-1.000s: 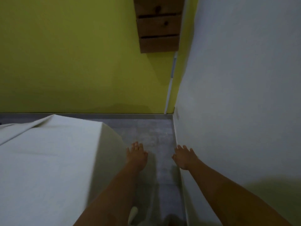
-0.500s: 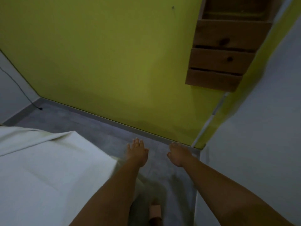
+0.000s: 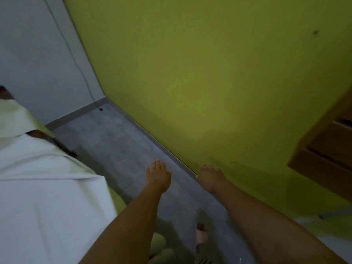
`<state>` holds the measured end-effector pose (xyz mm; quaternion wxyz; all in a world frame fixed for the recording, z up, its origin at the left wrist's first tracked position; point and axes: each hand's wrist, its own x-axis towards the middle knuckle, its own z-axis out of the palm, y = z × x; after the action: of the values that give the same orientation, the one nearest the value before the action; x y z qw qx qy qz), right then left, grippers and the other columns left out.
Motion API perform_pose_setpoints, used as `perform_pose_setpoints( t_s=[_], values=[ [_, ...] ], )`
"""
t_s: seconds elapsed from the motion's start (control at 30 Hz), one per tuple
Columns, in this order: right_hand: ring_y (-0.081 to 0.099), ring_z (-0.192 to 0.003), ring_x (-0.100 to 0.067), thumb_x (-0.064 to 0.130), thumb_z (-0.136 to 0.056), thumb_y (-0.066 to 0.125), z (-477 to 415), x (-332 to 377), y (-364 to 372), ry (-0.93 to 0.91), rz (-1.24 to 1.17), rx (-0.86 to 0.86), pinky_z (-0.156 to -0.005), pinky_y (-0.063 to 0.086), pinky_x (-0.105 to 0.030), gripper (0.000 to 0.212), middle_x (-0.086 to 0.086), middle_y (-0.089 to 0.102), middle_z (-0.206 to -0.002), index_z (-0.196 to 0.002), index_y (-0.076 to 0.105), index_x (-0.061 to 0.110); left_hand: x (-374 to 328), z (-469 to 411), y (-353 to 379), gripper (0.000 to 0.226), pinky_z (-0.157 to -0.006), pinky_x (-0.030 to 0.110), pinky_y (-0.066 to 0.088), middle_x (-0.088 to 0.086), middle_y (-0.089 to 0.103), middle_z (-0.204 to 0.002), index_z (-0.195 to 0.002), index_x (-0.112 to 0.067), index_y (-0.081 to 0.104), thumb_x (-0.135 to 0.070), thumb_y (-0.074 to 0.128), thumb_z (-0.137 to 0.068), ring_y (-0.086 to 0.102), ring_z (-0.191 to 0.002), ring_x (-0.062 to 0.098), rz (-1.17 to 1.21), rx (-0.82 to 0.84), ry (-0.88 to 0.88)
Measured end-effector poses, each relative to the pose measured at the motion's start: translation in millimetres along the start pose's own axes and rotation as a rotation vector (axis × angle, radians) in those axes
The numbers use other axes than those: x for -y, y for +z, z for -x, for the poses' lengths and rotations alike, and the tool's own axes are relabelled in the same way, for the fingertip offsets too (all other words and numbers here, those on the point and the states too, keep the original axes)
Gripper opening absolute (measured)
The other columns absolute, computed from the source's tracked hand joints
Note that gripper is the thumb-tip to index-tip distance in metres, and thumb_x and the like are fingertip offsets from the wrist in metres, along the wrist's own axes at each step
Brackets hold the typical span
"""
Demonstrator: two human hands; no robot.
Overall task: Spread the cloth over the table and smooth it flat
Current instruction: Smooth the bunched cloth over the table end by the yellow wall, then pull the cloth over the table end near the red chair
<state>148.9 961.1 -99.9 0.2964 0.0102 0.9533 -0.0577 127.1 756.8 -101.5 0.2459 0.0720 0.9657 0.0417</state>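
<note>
A white cloth [image 3: 43, 197] lies over the table at the left, with long folds across it and one edge hanging down the near side. A dark strip of the table [image 3: 62, 147] shows uncovered at the far corner. My left hand [image 3: 158, 175] is stretched out over the grey floor, fingers apart, holding nothing, to the right of the cloth and apart from it. My right hand [image 3: 210, 178] is held forward near the foot of the yellow wall, fingers loosely spread and empty.
A yellow-green wall [image 3: 209, 73] stands close ahead. A wooden drawer unit [image 3: 327, 159] hangs at the right. A grey floor strip [image 3: 118, 145] runs between table and wall. A black cable [image 3: 76, 60] drops down the white wall at the left. My foot [image 3: 202, 236] shows below.
The view has swung to the left: the drawer unit has slid to the right edge and the left white wall has appeared. Both hands stay outstretched and empty, off the cloth.
</note>
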Motion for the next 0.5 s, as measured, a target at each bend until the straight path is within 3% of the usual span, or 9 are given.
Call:
perform_pose_setpoints(
  t_s=[0.2, 0.5],
  values=[
    [0.013, -0.146, -0.029, 0.037, -0.102, 0.024, -93.0, 26.2, -57.0, -0.212, 0.127, 0.008, -0.117, 0.012, -0.051, 0.057, -0.008, 0.013, -0.160, -0.150, 0.014, 0.008, 27.6, -50.8, -33.5, 0.059, -0.120, 0.048, -0.003, 0.013, -0.006, -0.161, -0.152, -0.008, 0.001, -0.039, 0.013, -0.103, -0.005, -0.149, 0.028, 0.152, -0.049, -0.216],
    [0.011, -0.146, -0.032, 0.036, -0.102, 0.025, -192.2, 129.3, -111.0, -0.547, 0.324, 0.046, -0.117, 0.011, -0.052, 0.056, -0.010, 0.011, -0.160, -0.150, 0.019, 0.007, 108.8, -77.2, -63.0, 0.059, -0.120, 0.048, -0.002, 0.012, -0.008, -0.161, -0.152, -0.009, 0.000, -0.038, 0.013, -0.103, -0.007, -0.148, 0.027, 0.310, -0.111, -0.545]
  ],
)
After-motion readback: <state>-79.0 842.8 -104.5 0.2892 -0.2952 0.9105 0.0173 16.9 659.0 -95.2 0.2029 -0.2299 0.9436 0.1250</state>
